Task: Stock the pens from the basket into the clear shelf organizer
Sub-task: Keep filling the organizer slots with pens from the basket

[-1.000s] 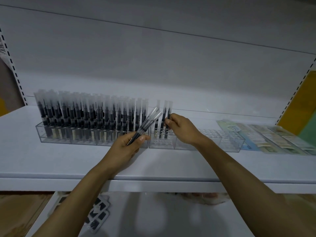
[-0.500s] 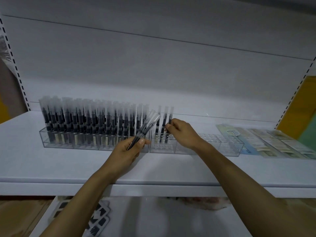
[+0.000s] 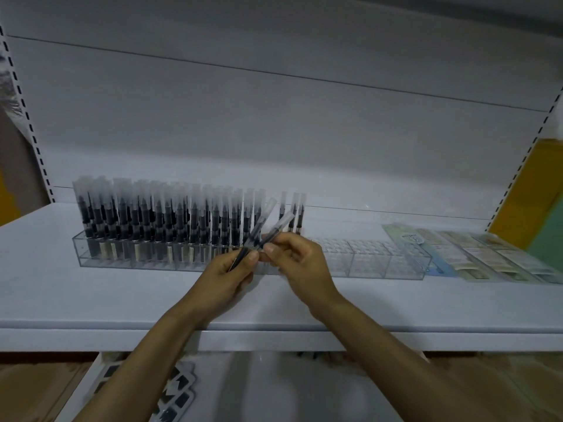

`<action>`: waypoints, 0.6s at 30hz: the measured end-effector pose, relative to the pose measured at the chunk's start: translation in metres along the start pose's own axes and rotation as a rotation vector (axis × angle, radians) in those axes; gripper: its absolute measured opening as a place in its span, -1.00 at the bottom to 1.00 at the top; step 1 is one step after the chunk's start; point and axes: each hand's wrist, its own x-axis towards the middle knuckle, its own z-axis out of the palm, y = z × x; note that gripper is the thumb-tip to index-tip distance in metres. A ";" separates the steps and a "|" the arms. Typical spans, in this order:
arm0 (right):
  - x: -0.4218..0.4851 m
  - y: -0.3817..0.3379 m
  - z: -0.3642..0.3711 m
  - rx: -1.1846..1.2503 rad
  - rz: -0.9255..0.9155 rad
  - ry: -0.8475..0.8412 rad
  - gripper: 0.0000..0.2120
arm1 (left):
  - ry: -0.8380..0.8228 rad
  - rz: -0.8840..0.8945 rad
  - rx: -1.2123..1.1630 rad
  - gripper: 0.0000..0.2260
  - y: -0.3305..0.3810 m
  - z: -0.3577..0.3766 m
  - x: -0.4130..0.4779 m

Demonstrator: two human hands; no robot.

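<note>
My forearms [image 3: 158, 339] reach forward and converge mid-scene. My left hand [image 3: 227, 271] grips a few pens [image 3: 259, 225], thumb on top; just right of it, my right hand [image 3: 300, 263] pinches one pen [image 3: 279, 225] with curled fingers.

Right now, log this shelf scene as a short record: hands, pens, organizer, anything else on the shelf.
left hand: grips a bundle of pens, caps pointing up and right
right hand: pinches a single pen beside the bundle, tilted right
clear organizer: long, gridded, sits on the white shelf
stocked pens: upright, packed in the organizer's left part
three pens: upright just right of the packed block, behind the hands
flat packets: lying on the shelf right of the organizer
</note>
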 end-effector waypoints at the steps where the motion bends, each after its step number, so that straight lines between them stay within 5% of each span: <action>1: -0.001 0.000 0.000 0.043 0.017 0.020 -0.87 | -0.002 0.000 0.005 -0.72 0.001 0.000 0.000; 18: -0.003 -0.004 -0.003 0.195 0.141 0.072 -0.87 | 0.081 0.000 0.079 -0.79 0.000 0.000 0.001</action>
